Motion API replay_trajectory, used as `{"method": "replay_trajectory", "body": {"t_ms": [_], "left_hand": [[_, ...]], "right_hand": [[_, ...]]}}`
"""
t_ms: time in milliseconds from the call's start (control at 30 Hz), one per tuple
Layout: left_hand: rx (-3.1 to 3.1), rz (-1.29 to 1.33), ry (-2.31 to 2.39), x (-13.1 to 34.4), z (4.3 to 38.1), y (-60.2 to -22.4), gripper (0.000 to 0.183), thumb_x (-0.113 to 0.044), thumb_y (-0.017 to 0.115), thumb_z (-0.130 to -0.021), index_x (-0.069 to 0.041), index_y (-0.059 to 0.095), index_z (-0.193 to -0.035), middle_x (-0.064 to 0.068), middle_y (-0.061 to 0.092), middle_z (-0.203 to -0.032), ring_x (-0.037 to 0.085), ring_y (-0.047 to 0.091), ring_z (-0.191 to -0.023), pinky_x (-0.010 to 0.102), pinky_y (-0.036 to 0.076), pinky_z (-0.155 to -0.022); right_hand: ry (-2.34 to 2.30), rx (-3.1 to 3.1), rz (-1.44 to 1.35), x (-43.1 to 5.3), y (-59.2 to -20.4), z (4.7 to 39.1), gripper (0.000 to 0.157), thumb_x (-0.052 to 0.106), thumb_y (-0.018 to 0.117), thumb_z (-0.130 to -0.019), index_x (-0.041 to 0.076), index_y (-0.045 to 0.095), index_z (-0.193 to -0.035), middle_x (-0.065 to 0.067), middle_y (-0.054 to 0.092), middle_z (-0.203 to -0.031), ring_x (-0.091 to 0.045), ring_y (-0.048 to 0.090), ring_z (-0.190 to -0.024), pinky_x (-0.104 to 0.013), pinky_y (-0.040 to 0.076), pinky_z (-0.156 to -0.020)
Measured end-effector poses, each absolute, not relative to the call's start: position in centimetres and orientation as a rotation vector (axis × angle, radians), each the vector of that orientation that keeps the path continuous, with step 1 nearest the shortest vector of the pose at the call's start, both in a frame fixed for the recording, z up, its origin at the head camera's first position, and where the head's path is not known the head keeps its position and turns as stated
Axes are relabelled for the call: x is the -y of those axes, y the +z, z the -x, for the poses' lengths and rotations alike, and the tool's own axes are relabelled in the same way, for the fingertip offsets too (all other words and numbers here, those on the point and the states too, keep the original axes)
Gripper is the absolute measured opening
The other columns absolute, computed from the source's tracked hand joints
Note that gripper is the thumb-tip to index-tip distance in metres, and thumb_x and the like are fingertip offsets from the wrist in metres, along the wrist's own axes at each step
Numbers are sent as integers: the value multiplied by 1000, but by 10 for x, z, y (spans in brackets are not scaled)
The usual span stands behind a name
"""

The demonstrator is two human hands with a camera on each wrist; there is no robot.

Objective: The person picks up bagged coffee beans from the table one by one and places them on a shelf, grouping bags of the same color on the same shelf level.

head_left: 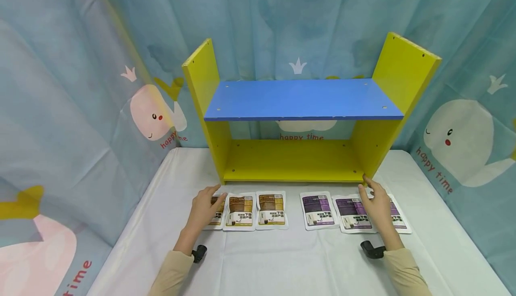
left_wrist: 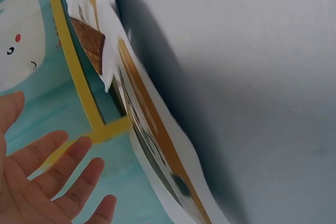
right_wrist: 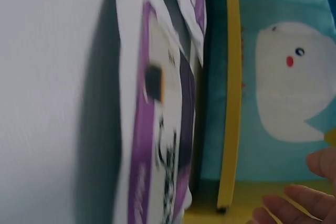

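Note:
Two groups of flat packets lie on the white table in front of a yellow and blue shelf (head_left: pixel 294 161). On the left are three brown-and-white packets (head_left: pixel 240 211); my left hand (head_left: pixel 202 208) hovers over the outermost one, partly hiding it. Three purple-and-white packets (head_left: pixel 318 211) lie on the right, two of them overlapping. Above that pair is my right hand (head_left: pixel 378 204), its fingertips near the shelf's lower right corner. In the left wrist view the fingers (left_wrist: pixel 73 161) are spread and hold nothing. Relaxed fingers (right_wrist: pixel 294 203) also show empty in the right wrist view.
The shelf has a blue upper board (head_left: pixel 302 99) between two yellow side panels (head_left: pixel 403 76). Behind it and at both sides hangs a light blue curtain (head_left: pixel 274 27) with whale prints. White cloth (head_left: pixel 282 260) covers the table.

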State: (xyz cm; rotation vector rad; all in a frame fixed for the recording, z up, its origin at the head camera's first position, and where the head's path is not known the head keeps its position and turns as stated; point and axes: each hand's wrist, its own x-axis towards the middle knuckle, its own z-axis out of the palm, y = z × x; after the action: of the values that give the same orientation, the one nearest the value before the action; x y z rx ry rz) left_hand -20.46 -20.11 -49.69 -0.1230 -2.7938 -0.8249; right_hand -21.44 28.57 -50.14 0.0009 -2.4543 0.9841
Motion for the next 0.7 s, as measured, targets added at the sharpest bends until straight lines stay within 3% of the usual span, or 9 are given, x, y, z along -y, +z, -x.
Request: {"method": "replay_trajectory", "body": {"t_ms": [133,367,700], "left_hand": [[2776,155,-848,193,203,-497,50,-43,51,-85,-11,50,-124,12,53,-118,31,45,-110,53,32,-90],[2719,238,-878,177,203,-499,43,-38,54,-84,-13,55,-119,8,57,-106,26,51,-97,47,41,-81],[2763,329,-931,152,200,-504,38,-30,58,-83,-8,57,-114,7,60,-96,22,54,-86,37,44,-73]], "right_hand": [[1020,2420,-70,-275,-506,215,41,22,51,-88,-5,48,-119,-24,52,-112,-38,50,-97,-49,46,-73],[1053,2345,-188,-259,-526,223,37,26,53,-87,2,54,-115,-17,58,-102,-27,55,-87,-30,49,-63],[1149,2452,-221,-224,-518,213,36,20,53,-87,2,52,-118,-13,62,-94,-24,60,-75,-27,51,-57]]}}
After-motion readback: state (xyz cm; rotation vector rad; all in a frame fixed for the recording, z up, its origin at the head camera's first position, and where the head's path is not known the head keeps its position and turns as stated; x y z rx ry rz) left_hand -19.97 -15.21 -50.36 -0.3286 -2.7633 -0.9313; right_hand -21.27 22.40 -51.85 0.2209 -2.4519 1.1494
